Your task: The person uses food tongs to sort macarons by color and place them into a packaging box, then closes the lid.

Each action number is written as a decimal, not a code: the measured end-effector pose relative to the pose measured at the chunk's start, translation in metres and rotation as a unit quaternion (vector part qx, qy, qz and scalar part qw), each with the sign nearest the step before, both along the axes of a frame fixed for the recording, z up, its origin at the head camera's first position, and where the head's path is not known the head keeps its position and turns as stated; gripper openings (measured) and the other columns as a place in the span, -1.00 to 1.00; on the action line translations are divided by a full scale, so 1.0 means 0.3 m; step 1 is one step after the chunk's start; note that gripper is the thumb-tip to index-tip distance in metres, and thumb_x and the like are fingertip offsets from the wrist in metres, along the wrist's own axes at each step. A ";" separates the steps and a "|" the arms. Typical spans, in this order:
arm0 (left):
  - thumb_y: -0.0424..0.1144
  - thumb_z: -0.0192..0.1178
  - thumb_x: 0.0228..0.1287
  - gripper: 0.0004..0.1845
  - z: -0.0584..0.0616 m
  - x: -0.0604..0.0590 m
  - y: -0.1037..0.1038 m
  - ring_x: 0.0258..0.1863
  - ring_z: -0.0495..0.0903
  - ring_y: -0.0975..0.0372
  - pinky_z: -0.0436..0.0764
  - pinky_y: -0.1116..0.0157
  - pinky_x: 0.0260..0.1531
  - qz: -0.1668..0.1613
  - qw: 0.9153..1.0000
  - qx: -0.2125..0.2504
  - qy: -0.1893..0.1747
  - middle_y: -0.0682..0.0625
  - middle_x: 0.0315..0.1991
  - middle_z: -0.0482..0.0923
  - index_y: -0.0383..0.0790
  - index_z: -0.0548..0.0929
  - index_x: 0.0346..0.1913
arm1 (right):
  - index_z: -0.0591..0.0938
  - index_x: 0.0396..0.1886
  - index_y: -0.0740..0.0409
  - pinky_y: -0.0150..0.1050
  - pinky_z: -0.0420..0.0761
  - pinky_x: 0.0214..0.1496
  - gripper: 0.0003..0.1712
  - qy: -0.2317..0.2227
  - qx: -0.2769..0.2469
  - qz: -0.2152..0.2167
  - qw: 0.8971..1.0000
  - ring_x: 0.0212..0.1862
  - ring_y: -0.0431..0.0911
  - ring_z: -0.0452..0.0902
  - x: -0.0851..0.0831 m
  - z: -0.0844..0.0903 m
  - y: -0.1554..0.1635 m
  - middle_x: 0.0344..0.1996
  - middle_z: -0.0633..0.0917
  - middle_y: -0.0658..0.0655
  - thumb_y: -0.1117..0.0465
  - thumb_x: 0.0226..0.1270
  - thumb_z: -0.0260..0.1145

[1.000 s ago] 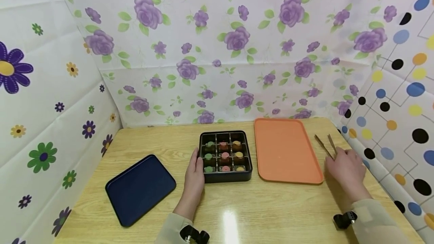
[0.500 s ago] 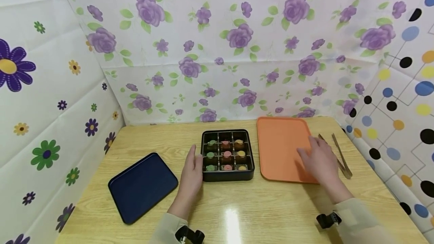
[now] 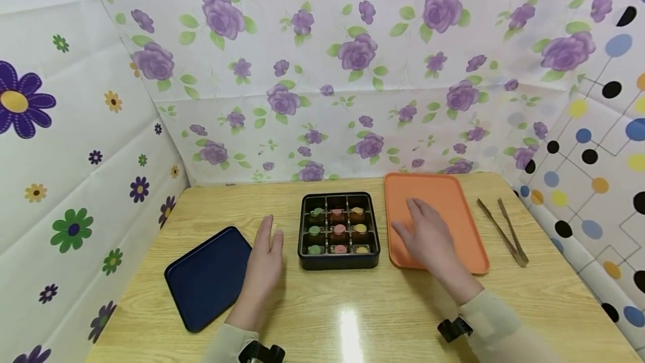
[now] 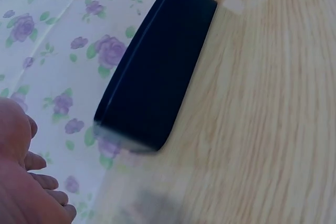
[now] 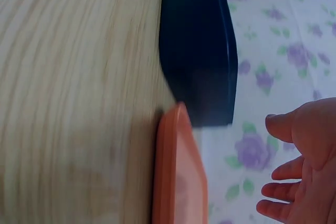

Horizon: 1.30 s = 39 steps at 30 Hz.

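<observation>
A dark box [image 3: 339,263] with a divided clear insert stands mid-table, holding several green, pink and yellow macarons [image 3: 340,229] in its compartments. My left hand [image 3: 264,259] hovers left of the box, apart from it, fingers extended and empty. It overlaps the right edge of a navy tray [image 3: 209,279]. Over the orange tray [image 3: 445,198] is my right hand [image 3: 428,237], thumb spread from the fingers, nothing in its grasp. The right wrist view shows that hand [image 5: 310,161] beside the box's side wall [image 5: 197,51]. Metal tongs [image 3: 515,248] lie to the right of the orange tray.
The wooden table [image 3: 312,318] meets a floral cloth wall [image 3: 322,94] behind. Patterned cloth also hangs at the left [image 3: 85,200] and right [image 3: 594,184]. The navy tray lies at an angle on the left, while the orange tray sits close beside the box.
My right hand has let go of the tongs, which now lie on the table, and moved left over the orange tray. The left hand has left the box's side and shifted left.
</observation>
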<state>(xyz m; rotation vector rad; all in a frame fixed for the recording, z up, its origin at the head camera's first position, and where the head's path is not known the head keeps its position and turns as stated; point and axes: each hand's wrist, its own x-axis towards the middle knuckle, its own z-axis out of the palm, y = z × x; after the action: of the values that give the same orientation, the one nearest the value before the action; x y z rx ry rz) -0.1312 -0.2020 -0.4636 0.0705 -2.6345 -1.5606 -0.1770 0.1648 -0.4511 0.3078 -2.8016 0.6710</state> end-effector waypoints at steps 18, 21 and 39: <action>0.14 -0.29 0.89 -0.24 0.056 0.089 -0.184 0.79 -0.32 -0.07 -0.10 -0.24 0.69 0.042 0.997 -0.054 -0.021 -0.11 0.83 -0.36 -0.17 -0.13 0.84 | 0.24 0.78 0.21 0.29 0.42 0.57 -0.09 -0.053 -0.081 0.106 0.990 0.63 0.25 0.30 0.036 0.059 -0.365 0.71 0.27 0.31 -0.17 0.74 0.30; 0.09 -0.28 0.90 -0.27 0.059 0.103 -0.208 0.79 -0.33 -0.09 -0.11 -0.25 0.69 0.047 0.997 -0.063 -0.026 -0.13 0.83 -0.37 -0.17 -0.13 0.84 | 0.25 0.78 0.20 0.25 0.48 0.53 -0.09 -0.052 -0.088 0.126 0.987 0.59 0.20 0.38 0.049 0.072 -0.430 0.71 0.27 0.28 -0.16 0.73 0.32; 0.14 -0.23 0.87 -0.21 0.078 0.164 -0.327 0.77 -0.31 -0.22 -0.11 -0.35 0.65 0.082 0.990 -0.094 -0.060 -0.17 0.82 -0.44 -0.15 -0.16 0.85 | 0.28 0.77 0.17 0.08 0.46 0.59 -0.16 -0.057 -0.016 0.226 0.972 0.67 0.15 0.26 0.064 0.055 -0.699 0.68 0.34 0.26 -0.15 0.77 0.25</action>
<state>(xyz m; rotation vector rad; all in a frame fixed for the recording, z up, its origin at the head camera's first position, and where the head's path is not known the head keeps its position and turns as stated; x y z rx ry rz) -0.0820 -0.3002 -0.4401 0.3693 -2.7704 -1.2907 -0.1577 -0.0448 -0.4345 0.9471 -2.8439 0.8487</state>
